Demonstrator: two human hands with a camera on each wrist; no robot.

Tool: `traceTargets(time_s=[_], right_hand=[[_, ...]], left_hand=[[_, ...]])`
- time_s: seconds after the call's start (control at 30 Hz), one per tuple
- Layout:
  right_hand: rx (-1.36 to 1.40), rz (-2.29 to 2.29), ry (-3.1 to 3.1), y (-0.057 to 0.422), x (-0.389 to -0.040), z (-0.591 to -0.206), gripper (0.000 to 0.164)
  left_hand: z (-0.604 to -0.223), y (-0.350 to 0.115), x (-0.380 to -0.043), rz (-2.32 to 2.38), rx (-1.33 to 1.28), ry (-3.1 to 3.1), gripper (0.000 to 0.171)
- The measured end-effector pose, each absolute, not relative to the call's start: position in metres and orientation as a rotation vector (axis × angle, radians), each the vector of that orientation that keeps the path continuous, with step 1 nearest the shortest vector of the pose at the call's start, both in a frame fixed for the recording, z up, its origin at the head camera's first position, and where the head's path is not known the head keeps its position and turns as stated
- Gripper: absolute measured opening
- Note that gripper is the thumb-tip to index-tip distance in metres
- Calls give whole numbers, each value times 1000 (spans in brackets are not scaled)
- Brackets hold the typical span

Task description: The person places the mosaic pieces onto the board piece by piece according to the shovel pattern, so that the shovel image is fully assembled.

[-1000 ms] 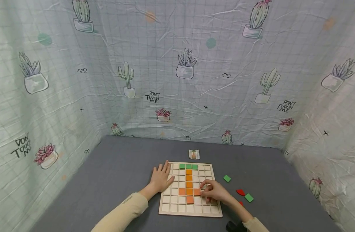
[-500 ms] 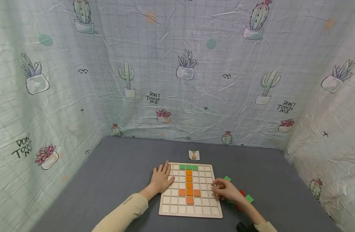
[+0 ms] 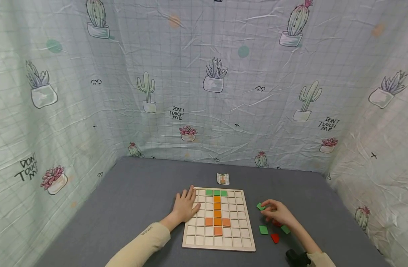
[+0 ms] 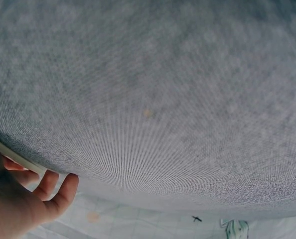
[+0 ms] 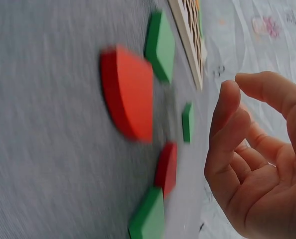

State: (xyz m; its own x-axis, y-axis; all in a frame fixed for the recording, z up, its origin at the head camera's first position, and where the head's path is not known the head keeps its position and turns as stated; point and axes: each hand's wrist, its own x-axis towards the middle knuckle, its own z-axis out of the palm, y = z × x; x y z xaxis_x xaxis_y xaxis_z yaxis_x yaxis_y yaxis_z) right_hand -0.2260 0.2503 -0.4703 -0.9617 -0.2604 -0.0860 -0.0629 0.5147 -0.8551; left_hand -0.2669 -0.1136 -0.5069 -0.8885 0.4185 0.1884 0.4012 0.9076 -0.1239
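Note:
My left hand [image 3: 183,207] lies with straight, spread fingers on the left edge of a wooden grid board [image 3: 235,243]. On the board, three green tiles [image 3: 216,193] line the top row, a column of orange tiles [image 3: 217,213] runs down below them, and darker orange tiles [image 3: 218,231] surround its lower end. Right of the board, my right hand [image 3: 279,213] hovers over loose pieces, its fingertips close to a green square tile [image 3: 259,206]. In the right wrist view its fingers are loosely bent, holding nothing, apart from the small green tile [image 5: 188,122].
Nearby on the grey table [image 3: 150,178] lie another green tile [image 3: 263,230], a red quarter-round piece [image 3: 275,238] and a green tile [image 3: 285,230] partly behind the right hand. A small pattern card [image 3: 223,178] sits behind the board. Printed curtains [image 3: 237,141] enclose the table.
My right hand has moved right, from beside the darker orange tile on the board to the loose pieces on the table. The left hand stays put.

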Motion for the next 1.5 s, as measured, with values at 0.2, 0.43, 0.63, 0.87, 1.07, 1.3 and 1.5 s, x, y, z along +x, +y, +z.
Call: traceTargets(time_s=[0.2, 0.43, 0.63, 0.87, 1.07, 1.3, 1.5], right_hand=[[-262, -1403, 2559, 266, -233, -469, 39], [-252, -1365, 2576, 277, -243, -473, 37], [-293, -1349, 2577, 285, -250, -476, 33], [-226, -1304, 2568, 285, -259, -479, 37], [-259, -1294, 2521, 287, -270, -483, 37], [-345, -1263, 2443, 287, -277, -480, 39], [-432, -1243, 2382, 285, -279, -477, 41]], left_hand=[[-508, -114, -268, 114, -621, -2866, 62], [-507, -114, -266, 96, -631, -2871, 61], [-507, -113, -266, 105, -630, -2875, 62], [-506, -113, -265, 111, -633, -2869, 61], [-509, -114, -268, 92, -645, -2869, 62], [-505, -115, -267, 103, -634, -2872, 62], [-509, -115, -268, 81, -638, -2857, 62]])
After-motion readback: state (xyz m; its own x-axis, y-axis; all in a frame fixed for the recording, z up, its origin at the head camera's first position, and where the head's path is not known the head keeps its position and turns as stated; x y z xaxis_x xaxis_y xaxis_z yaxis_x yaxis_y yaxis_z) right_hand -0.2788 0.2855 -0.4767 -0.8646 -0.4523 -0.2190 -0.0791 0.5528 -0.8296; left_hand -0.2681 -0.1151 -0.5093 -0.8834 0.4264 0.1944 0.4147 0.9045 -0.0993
